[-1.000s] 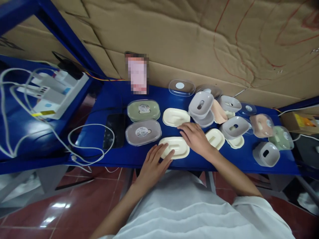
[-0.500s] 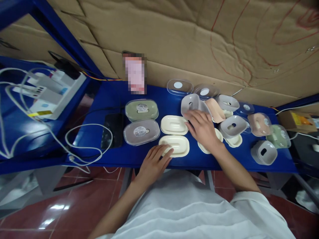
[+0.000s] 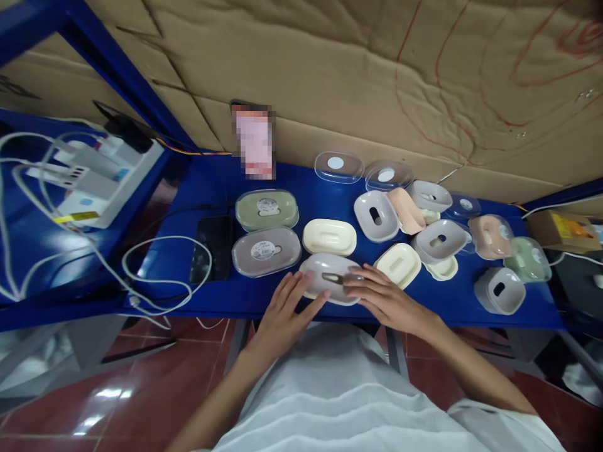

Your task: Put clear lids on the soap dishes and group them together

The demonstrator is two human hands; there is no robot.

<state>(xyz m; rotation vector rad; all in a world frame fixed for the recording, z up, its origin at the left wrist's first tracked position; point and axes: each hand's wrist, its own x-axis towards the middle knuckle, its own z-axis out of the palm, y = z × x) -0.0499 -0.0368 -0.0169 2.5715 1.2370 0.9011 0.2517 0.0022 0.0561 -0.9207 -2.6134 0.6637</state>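
A grey plastic box shell [image 3: 320,265] with a slot in its floor sits over a cream oval base [image 3: 304,290], which it mostly hides. My left hand [image 3: 291,304] grips the left end, thumb along the near side and fingertips at the rim. At the right end, my right hand [image 3: 389,296] holds the shell with its fingers over the edge. Whether the shell is seated in the base I cannot tell. Just behind lies another cream base [image 3: 330,236], and a third cream base [image 3: 398,265] rests tilted beside my right hand.
Lidded green [image 3: 267,210] and grey boxes [image 3: 266,251] lie left, near a black phone [image 3: 211,248] and white cable [image 3: 162,238]. Grey shells [image 3: 375,216], a peach shell [image 3: 406,210] and clear lids [image 3: 339,167] spread behind and right. A cardboard wall [image 3: 320,75] backs the blue table.
My right hand has brought a grey shell from the back group towards me and left, onto the nearest cream base. My left hand has stayed at that base's left end.
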